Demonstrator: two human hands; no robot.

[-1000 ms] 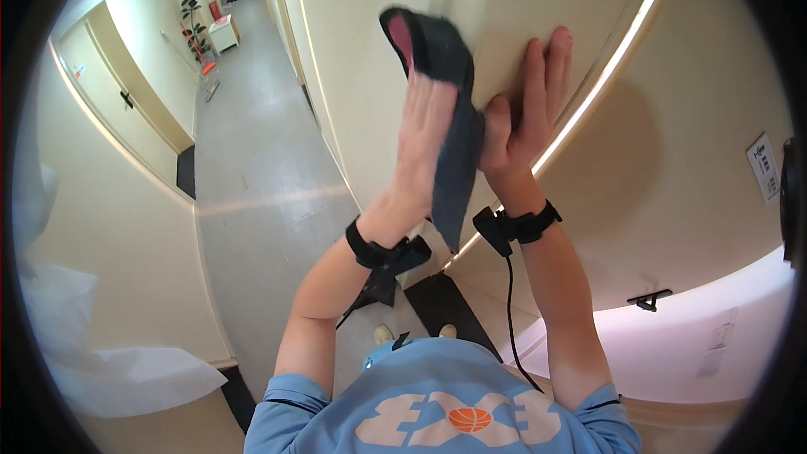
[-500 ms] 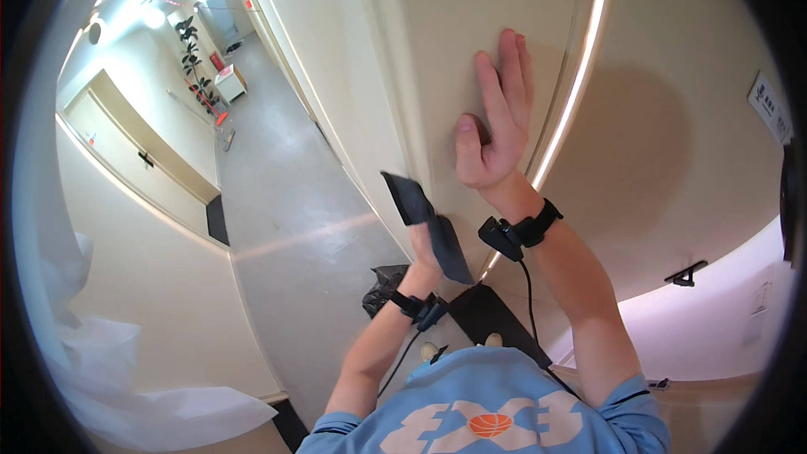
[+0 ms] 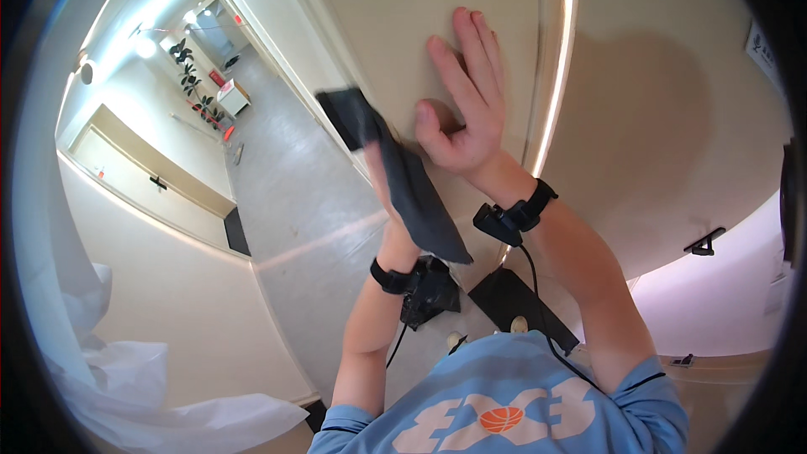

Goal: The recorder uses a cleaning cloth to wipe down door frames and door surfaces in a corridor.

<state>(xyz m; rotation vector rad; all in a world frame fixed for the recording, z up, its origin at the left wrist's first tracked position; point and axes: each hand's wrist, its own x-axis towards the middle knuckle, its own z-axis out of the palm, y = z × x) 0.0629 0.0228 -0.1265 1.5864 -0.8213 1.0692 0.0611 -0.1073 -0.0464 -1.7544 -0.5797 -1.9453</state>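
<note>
A dark grey cloth (image 3: 409, 189) is in my left hand (image 3: 383, 178), held up by the raised edge of a cream door (image 3: 378, 8). It covers most of the fingers, and its upper end is smeared by motion. The lower end hangs down toward the right. My right hand (image 3: 475, 118) is flat against the door's face, fingers stretched upward and thumb out to the side, holding nothing. Each wrist wears a black strap with a small cabled device.
A bright gap (image 3: 559, 67) runs along the door's right edge. Below are a black plastic bag (image 3: 431, 294) and a dark mat (image 3: 525, 307). White sheeting (image 3: 143, 387) hangs at the lower left. Down the corridor stand a plant (image 3: 189, 76) and a white cabinet (image 3: 234, 97).
My left hand has moved up along the door edge with the cloth, and more of the cloth shows. My right hand stays on the door; the whole view has shifted slightly.
</note>
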